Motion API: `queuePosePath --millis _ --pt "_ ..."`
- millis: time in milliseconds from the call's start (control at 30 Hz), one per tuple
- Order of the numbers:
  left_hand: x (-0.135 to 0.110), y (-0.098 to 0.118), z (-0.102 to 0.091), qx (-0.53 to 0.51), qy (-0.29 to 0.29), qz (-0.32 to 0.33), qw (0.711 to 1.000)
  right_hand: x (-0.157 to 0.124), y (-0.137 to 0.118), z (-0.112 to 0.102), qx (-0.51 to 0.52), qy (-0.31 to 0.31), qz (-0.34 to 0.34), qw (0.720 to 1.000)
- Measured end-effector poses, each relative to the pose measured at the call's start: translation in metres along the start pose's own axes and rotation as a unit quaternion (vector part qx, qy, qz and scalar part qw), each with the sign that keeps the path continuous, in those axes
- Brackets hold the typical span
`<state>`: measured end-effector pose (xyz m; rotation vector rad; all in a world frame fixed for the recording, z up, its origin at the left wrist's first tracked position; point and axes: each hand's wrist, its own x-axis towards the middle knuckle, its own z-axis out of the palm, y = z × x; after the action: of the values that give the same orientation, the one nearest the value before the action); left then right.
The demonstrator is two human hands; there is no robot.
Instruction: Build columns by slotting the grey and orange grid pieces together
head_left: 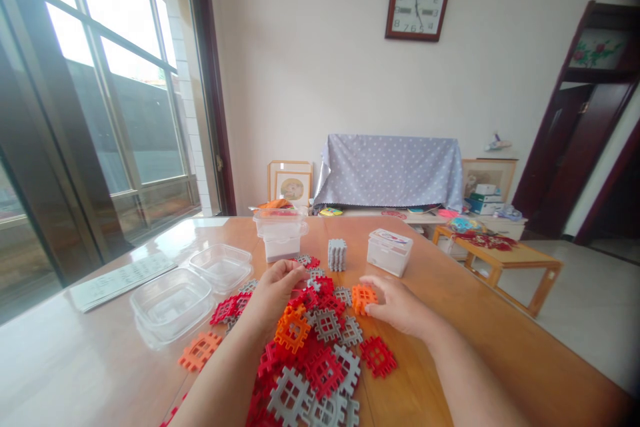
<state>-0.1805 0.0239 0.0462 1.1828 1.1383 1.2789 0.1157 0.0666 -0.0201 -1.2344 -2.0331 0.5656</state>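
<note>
A pile of flat waffle-shaped plastic tiles in red, grey and orange lies on the wooden table in front of me. My left hand rests on the far left part of the pile, fingers curled over red and grey tiles; what it grips is hidden. My right hand pinches an orange tile at the pile's far right edge. A stack of grey tiles stands upright just beyond the pile.
Two shallow clear containers sit left of the pile, next to a printed sheet. A lidded tub and a small white box stand farther back. A low wooden table is to the right.
</note>
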Motion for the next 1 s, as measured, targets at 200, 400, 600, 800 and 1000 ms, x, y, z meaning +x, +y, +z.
queuePosePath --millis 200,400,600,800,1000 --pt "0.0 -0.002 0.0 0.009 -0.004 0.007 1.0 0.001 -0.006 0.0 -0.008 0.005 -0.014 1.0" --pt "0.0 0.0 -0.001 0.019 -0.003 0.01 1.0 0.0 -0.008 -0.004 -0.023 0.003 0.001 1.0" --pt "0.002 0.001 -0.008 0.107 0.005 0.035 0.994 0.0 -0.026 -0.003 -0.047 0.068 -0.01 0.997" --pt "-0.002 0.003 -0.026 0.358 -0.029 0.068 0.931 -0.001 -0.046 0.016 -0.034 0.039 -0.02 0.998" --pt "-0.017 0.007 -0.026 0.526 -0.149 0.067 0.835 -0.009 -0.064 0.027 -0.029 -0.015 -0.014 0.999"
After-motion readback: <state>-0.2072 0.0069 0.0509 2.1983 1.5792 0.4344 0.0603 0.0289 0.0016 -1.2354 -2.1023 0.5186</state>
